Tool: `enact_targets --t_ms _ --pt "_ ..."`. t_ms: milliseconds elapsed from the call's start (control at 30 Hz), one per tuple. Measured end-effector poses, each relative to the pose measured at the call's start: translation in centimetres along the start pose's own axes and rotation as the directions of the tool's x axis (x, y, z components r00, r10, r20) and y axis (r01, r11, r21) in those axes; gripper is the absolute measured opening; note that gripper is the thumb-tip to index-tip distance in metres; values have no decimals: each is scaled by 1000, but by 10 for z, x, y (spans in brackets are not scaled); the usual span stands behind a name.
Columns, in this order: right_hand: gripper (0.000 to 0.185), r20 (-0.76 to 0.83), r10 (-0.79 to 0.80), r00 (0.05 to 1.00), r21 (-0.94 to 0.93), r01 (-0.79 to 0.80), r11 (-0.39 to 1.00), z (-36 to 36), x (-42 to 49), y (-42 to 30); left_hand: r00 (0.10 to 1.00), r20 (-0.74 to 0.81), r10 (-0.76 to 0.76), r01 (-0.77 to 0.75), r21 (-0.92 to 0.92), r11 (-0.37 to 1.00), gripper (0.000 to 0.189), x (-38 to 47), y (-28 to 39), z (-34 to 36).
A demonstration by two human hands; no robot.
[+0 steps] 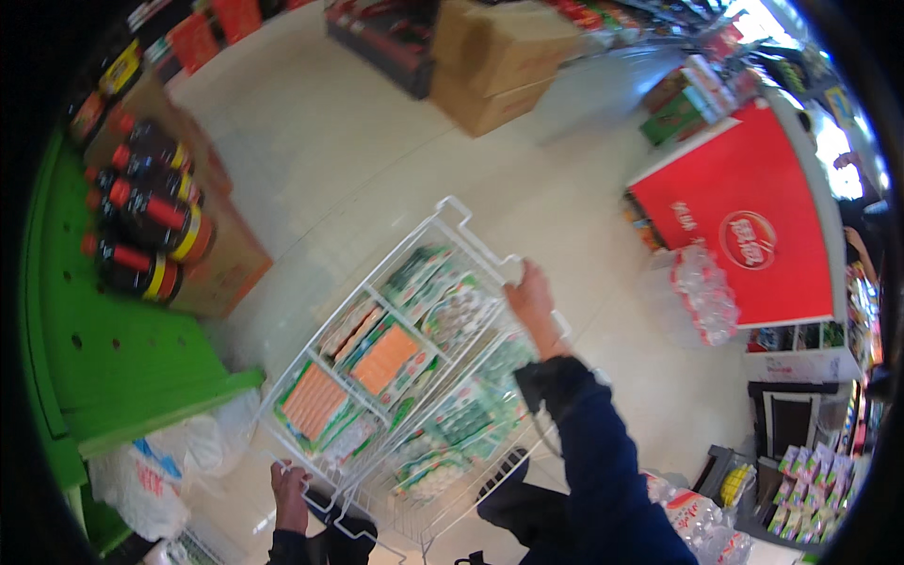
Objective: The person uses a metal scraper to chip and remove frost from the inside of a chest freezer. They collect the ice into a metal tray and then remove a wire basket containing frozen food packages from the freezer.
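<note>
My left hand (pixel 289 491) grips a wire end handle of a white wire basket (pixel 308 351) at its lower left. At the far right corner, my right hand (pixel 531 304) is closed around the other handle. Wire dividers split the basket into compartments. Inside lie a pack of pinkish sausages (pixel 314 401), an orange food pack (pixel 385 359), green-and-white bags (pixel 415 277) and a clear bag of grey balls (pixel 458 316). A second wire basket (pixel 426 538) adjoins it on the near side, holding bags of pale balls (pixel 432 482) and greenish bags (pixel 470 417).
A green shelf unit (pixel 127 374) stands left, beside a cardboard box (pixel 233 261) with dark sauce bottles (pixel 152 219). White plastic bags (pixel 155 473) lie below. Cartons (pixel 494 63) stand ahead on the tiled floor (pixel 339 155). A red-topped counter (pixel 798 183) and wrapped bottles (pixel 703 293) are right.
</note>
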State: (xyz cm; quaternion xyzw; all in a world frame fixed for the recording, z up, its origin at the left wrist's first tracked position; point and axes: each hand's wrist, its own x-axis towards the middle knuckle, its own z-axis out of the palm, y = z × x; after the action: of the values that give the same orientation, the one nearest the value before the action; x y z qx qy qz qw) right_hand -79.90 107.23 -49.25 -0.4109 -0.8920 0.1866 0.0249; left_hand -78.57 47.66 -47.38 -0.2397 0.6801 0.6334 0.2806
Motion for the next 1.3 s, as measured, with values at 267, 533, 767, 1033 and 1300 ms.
enact_targets --t_ms 267,533,767,1033,1300 --pt "41 131 -34 991 266 -2 964 -130 -243 2 983 -3 -184 183 -59 981 47 -21 19 -77" --pt "36 380 362 851 196 -457 868 -275 -582 -5 895 373 -243 170 220 961 38 -277 216 -86" --pt "41 348 409 844 339 -520 784 -253 -703 -29 807 573 -146 -25 280 960 35 -343 289 -159" --pt "43 417 180 891 316 -328 890 -325 -706 -58 839 515 -175 -11 338 941 43 -386 261 -217" --pt "40 354 355 865 336 -471 816 -349 -791 -41 759 633 -154 -75 319 945 39 -443 235 -211"
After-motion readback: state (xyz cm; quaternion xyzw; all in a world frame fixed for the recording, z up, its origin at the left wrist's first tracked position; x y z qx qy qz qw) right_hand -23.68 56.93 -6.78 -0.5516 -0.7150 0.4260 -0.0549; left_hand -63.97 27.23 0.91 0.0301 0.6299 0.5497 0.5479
